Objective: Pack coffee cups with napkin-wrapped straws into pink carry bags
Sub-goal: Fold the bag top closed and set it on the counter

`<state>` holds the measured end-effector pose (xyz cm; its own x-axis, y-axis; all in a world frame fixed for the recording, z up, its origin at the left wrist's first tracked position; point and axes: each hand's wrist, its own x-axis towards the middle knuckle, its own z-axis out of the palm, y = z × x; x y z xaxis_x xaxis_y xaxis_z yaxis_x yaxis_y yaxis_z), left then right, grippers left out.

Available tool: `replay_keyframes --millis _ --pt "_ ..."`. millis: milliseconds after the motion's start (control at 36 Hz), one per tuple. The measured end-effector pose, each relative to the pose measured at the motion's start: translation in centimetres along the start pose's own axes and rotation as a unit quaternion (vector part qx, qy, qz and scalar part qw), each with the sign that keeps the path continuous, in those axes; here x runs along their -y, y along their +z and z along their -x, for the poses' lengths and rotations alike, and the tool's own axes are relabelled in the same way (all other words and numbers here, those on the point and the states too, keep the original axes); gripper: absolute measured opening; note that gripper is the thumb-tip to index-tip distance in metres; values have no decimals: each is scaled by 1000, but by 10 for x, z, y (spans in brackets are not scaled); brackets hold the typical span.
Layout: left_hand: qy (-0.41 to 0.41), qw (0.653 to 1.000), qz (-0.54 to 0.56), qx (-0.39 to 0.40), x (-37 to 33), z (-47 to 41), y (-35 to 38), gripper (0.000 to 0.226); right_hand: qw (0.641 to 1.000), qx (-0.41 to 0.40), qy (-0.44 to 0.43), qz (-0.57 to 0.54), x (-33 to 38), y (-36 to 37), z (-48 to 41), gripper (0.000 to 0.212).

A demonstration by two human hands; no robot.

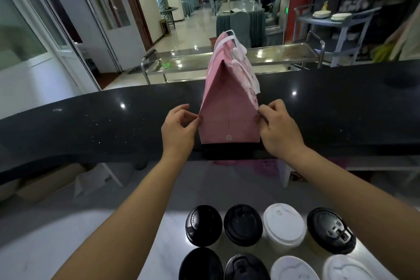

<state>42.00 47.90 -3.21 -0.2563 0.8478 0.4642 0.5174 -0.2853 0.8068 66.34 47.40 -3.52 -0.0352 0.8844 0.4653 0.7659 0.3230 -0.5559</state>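
Standing upright on the dark speckled stone counter (91, 125), the pink paper carry bag (228, 107) is pinched at both lower side edges, left grip (179, 127) and right grip (278, 129) each closed on it.

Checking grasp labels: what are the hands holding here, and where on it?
Both hold the pink carry bag standing on the black counter. Left hand pinches its lower left edge, right hand its lower right edge, near the base.

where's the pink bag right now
The pink bag stands upright on the black counter, centre of the head view, pinched at its lower edges by the left hand and right hand.
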Motion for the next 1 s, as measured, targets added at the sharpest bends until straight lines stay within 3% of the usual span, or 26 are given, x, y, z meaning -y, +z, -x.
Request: replay_keyframes --millis 194,500,611,889,1000 --pt "-69 997 29 27 4 -22 16 6 1000 21 8 -6 -9 4 -16 14" --pt "-111 990 83 27 4 -15 15 9 999 42 20 -16 -14 -4 -14 14" --pt "-91 994 38 39 2 -7 4 4 997 72 32 -7 -16 -17 -5 33" --pt "-52 981 -66 176 -20 41 -45 85 988 127 30 88 11 -61 37 79" --pt "-9 959 -204 196 -28 69 -80 91 977 139 -17 161 40 -61 58 80"
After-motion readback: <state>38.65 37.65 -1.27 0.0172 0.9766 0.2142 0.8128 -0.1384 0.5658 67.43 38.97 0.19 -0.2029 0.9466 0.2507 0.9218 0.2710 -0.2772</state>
